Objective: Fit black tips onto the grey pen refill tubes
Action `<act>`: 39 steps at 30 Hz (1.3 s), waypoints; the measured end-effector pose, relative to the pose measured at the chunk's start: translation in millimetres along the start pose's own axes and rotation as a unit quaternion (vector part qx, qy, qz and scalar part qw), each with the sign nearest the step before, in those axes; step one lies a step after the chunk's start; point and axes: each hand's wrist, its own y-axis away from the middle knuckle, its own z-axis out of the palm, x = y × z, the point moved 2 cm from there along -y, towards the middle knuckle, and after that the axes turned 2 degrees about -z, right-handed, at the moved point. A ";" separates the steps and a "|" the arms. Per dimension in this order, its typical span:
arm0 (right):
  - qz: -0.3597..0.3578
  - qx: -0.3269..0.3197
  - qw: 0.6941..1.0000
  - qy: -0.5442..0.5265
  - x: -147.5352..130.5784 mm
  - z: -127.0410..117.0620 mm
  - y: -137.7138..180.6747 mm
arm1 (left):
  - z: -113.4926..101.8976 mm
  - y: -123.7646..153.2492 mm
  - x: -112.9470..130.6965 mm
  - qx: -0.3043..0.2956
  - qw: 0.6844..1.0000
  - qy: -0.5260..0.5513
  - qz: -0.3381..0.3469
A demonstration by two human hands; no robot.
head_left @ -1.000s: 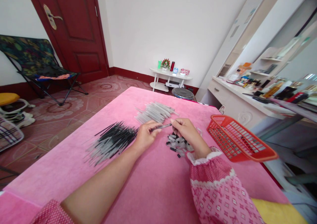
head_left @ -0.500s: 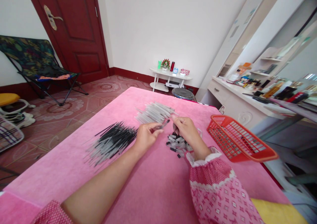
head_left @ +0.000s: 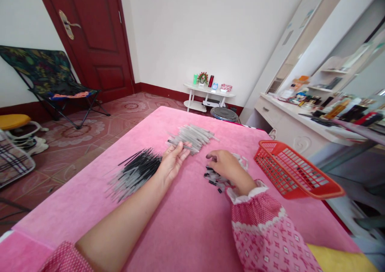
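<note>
Pink cloth covers the desk (head_left: 180,224), and both bare hands rest on it near the middle. The left hand (head_left: 172,163) lies with its fingers (head_left: 182,148) stretched out and loose, not closed. A thin grey stick (head_left: 177,144) with a dark end lies across the fingertips, right at the near edge of the pile of grey sticks (head_left: 194,134). That pile sits just beyond the hand, towards the far side of the desk.

The right hand (head_left: 227,165) comes out of a pink patterned sleeve with a white frilled cuff. It hovers low over the heap of small caps (head_left: 213,179), black and pale, which lies just beneath it. Its fingers are curled downward, and it cannot be told whether they pinch a cap.

To the left of the left hand lies a fan of black sticks (head_left: 135,171), close beside the wrist. A red plastic basket (head_left: 288,165) stands tilted at the right edge of the desk, apart from the right hand.

Behind the desk are a dark red door (head_left: 96,35), a folding chair (head_left: 42,71), a small white side table (head_left: 207,90) and a white dresser (head_left: 288,115) crowded with bottles.
</note>
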 end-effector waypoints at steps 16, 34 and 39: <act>0.039 0.153 0.826 -0.541 -25.1 -2.2 0.1 | 3.0 2.3 0.5 0.005 1.000 0.024 0.019; -0.071 0.199 0.929 -0.303 -25.5 14.2 -2.2 | 4.5 6.4 -5.4 0.007 0.999 0.019 0.034; -0.063 0.222 0.922 -0.311 -28.1 14.5 -1.0 | 8.0 12.4 -7.0 0.015 0.998 0.021 0.053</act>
